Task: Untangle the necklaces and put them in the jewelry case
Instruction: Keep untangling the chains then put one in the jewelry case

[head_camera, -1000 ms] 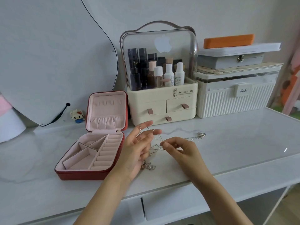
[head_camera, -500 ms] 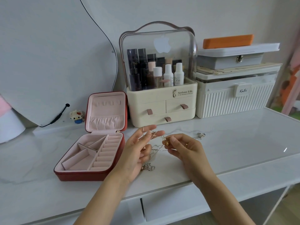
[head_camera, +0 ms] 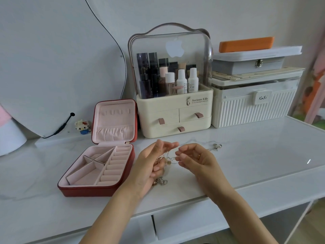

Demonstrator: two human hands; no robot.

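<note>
My left hand (head_camera: 151, 166) holds the tangled necklaces (head_camera: 166, 160) with curled fingers, just above the white table (head_camera: 246, 155). My right hand (head_camera: 197, 161) pinches one thin chain of them. The red jewelry case (head_camera: 98, 166) lies open beside my left hand.

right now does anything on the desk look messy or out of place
Only the necklaces: the chains are knotted together between the left hand and right hand, with one end trailing on the desk. The jewelry case lies open, its compartments bare.
</note>
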